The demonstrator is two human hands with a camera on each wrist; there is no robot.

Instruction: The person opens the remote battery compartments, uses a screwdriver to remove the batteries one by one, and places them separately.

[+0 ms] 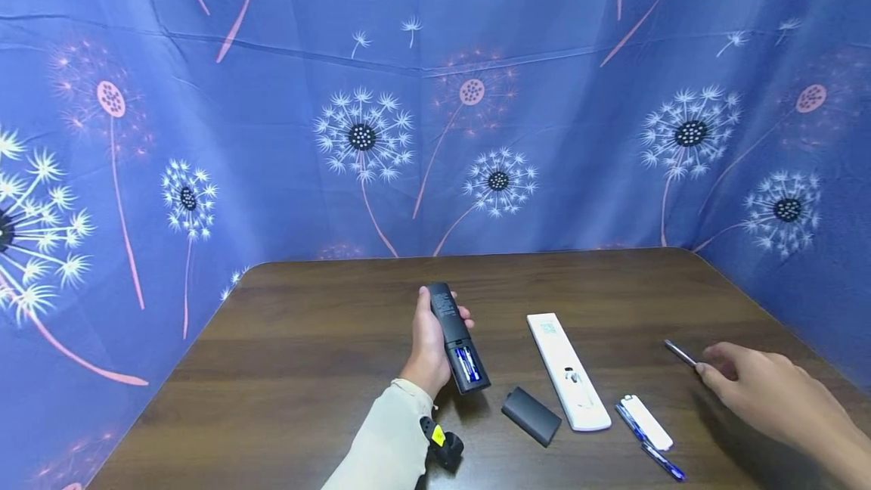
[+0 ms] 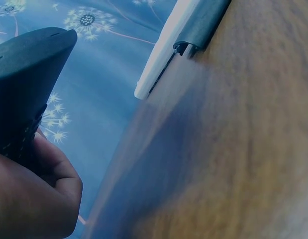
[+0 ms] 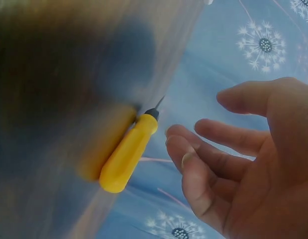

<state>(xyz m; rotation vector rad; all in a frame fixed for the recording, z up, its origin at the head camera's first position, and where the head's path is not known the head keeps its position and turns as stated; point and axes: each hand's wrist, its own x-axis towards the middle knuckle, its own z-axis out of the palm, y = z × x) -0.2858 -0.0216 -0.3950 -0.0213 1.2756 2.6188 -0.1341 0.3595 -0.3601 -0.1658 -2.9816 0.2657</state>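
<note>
My left hand [image 1: 427,342] grips a black remote control [image 1: 450,316], its back facing up. The battery compartment is uncovered, with blue batteries [image 1: 467,364] inside. In the left wrist view, fingers [image 2: 59,164] curl around the same remote [image 2: 29,84]. Over the table's right side is my right hand [image 1: 769,392], beside a screwdriver [image 1: 680,354] whose handle it hides in the head view. The right wrist view shows the screwdriver's yellow handle [image 3: 129,154] lying on the table. Apart from it, the right hand [image 3: 238,164] has loosely bent fingers and holds nothing.
A white remote control [image 1: 561,361] lies back up on the wooden table [image 1: 306,354]. In front of it are a black battery cover [image 1: 531,416], a white cover [image 1: 646,422] and two blue batteries [image 1: 663,462]. A patterned blue cloth [image 1: 422,97] hangs behind the table.
</note>
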